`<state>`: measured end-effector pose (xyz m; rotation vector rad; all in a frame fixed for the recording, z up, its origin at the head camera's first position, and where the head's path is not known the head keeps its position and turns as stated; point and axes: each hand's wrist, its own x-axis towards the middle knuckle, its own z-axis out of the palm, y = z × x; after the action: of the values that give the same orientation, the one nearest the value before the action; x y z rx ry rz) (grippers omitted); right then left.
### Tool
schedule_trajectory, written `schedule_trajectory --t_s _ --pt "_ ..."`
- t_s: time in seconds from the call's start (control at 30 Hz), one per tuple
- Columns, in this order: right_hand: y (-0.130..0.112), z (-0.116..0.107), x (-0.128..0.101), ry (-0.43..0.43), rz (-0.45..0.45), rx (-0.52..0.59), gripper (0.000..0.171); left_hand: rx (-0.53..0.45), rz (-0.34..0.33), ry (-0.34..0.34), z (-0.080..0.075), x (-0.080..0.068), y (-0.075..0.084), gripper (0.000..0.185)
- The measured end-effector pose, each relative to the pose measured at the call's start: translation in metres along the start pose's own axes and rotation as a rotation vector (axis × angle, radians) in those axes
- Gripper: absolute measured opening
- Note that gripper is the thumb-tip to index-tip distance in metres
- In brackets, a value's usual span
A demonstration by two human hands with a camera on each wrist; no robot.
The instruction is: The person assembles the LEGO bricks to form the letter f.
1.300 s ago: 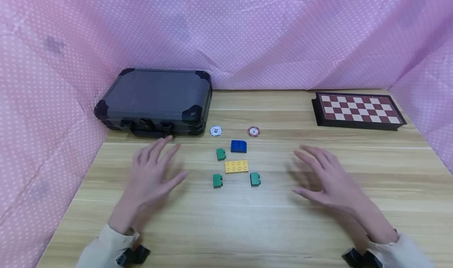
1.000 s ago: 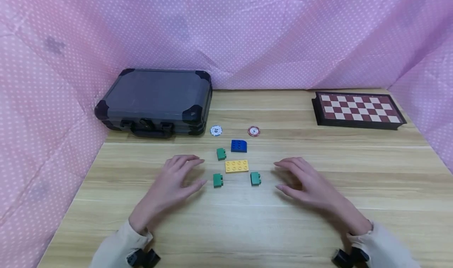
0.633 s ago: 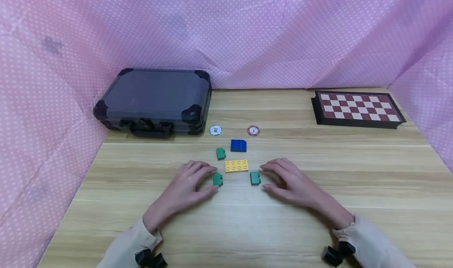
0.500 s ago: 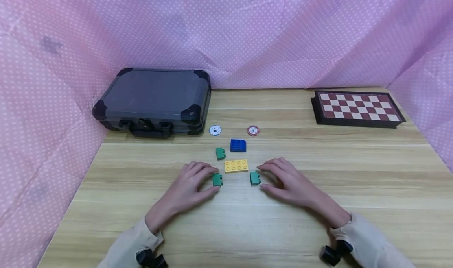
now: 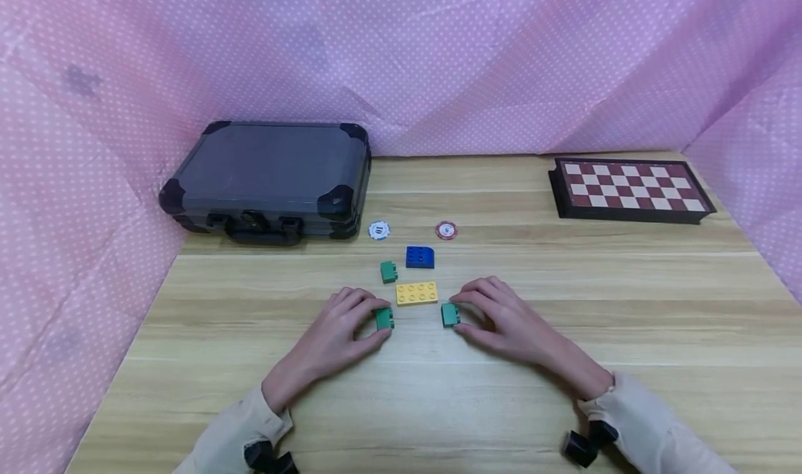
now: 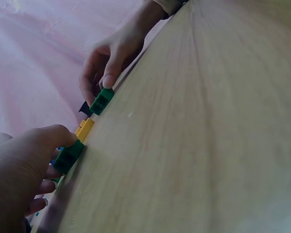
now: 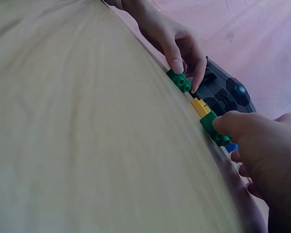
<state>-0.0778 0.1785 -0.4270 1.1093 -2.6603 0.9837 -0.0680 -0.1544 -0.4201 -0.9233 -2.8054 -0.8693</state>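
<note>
Hands (image 5: 335,331) pinch green bricks (image 5: 384,318) — beside yellow plate (image 5: 416,293).

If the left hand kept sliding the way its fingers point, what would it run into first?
The left hand already pinches a green brick. Its fingers point up and right, so the yellow plate just beyond looks likely to be met first, though depth is unclear.

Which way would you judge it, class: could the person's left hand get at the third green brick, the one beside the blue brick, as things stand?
Probably yes. The third green brick lies just beyond the left hand, with bare table between, but that hand already pinches another green brick.
</note>
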Motion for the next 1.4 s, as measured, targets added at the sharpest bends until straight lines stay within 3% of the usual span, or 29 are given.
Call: schedule_trajectory --t_s 0.5,1.4 --pt "-0.001 0.001 0.001 0.002 0.013 0.016 0.04 -0.048 0.015 0.008 0.007 0.001 0.003 0.032" --pt "-0.005 -0.003 0.001 0.006 0.039 0.046 0.04 -0.231 -0.081 -0.054 0.008 0.003 0.012 0.035"
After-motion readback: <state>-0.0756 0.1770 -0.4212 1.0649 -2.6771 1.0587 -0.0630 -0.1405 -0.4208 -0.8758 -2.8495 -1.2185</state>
